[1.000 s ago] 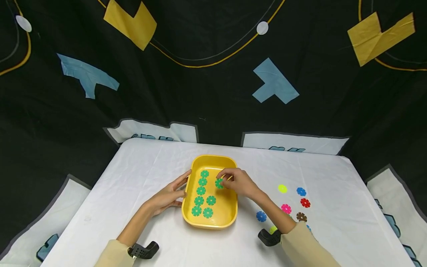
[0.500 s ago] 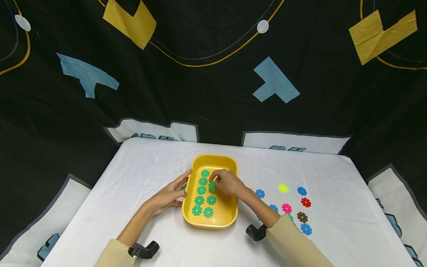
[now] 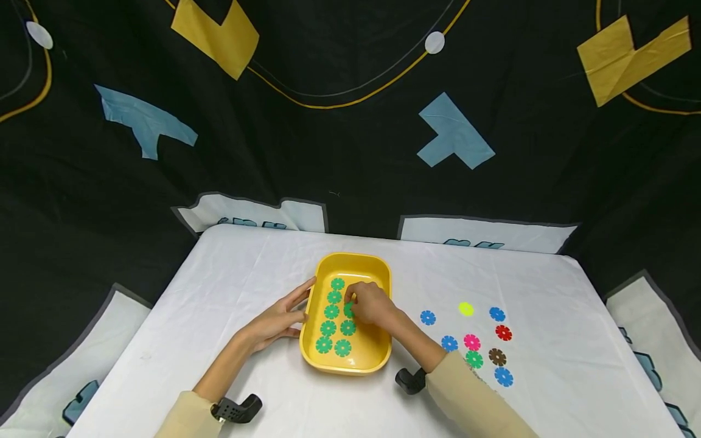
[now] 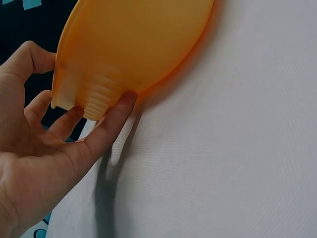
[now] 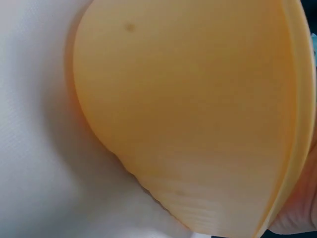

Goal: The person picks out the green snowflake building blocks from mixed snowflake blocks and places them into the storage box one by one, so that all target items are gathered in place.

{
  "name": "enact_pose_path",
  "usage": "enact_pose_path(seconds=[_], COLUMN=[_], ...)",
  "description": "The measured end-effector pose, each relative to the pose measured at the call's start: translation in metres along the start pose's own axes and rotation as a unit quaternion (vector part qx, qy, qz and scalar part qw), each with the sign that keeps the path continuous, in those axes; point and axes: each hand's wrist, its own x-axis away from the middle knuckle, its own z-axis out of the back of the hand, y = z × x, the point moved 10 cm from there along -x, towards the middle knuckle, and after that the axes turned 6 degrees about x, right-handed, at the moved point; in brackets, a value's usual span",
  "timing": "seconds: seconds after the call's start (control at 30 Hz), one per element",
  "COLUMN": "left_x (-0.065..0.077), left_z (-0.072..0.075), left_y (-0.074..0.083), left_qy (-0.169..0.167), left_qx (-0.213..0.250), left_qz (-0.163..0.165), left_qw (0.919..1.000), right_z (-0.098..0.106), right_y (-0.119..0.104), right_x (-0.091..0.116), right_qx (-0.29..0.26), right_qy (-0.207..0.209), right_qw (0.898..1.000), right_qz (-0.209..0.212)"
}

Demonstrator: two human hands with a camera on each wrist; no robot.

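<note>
In the head view, a yellow plastic tray (image 3: 308, 356) lies on the table with two columns of green notched discs (image 3: 328, 328) on its floor. My right hand (image 3: 372, 304) reaches over the right rim and pinches a green notched disc (image 3: 348, 311) low in the tray, at the top of the shorter column. On the other side, my left hand (image 3: 275, 320) touches the tray's left wall with extended fingers. The left wrist view shows fingertips (image 4: 130, 97) against the ribbed outer wall and the thumb at the rim. The tray wall (image 5: 188, 109) hides most of my right hand in the right wrist view.
Right of the tray, loose notched discs lie on the white cloth (image 3: 164, 365): blue (image 3: 428, 317), pink (image 3: 471, 342), red (image 3: 503, 332), brown (image 3: 497, 356), green (image 3: 474, 359) and plain yellow (image 3: 466, 309). A black curtain (image 3: 350, 164) stands behind the table.
My right hand has moved left and slightly nearer with the green disc, from the tray's right half to just above the shorter column. My left hand stays at the tray's side.
</note>
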Motion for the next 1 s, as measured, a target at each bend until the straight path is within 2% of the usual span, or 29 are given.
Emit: enact_pose_path(seconds=[0.27, 0.63, 0.83, 1.0], left_x=[0.0, -0.002, -0.003, -0.001], left_z=[0.001, -0.001, 0.0, 0.0], left_y=[-0.002, 0.0, 0.001, 0.0], left_qy=[0.006, -0.003, 0.0, -0.001], left_qx=[-0.003, -0.001, -0.003, -0.007], left_qz=[0.003, 0.006, 0.003, 0.003], left_qw=[1.0, 1.0, 1.0, 1.0], right_z=[-0.001, 0.022, 0.043, 0.063], right_y=[-0.001, 0.005, 0.018, 0.035], right_x=[0.0, 0.006, 0.023, 0.047], right_qx=[0.001, -0.101, -0.137, -0.154], right_qy=[0.001, -0.004, 0.016, 0.037], right_qw=[1.0, 0.995, 0.99, 0.987], right_qz=[-0.007, 0.011, 0.002, 0.0])
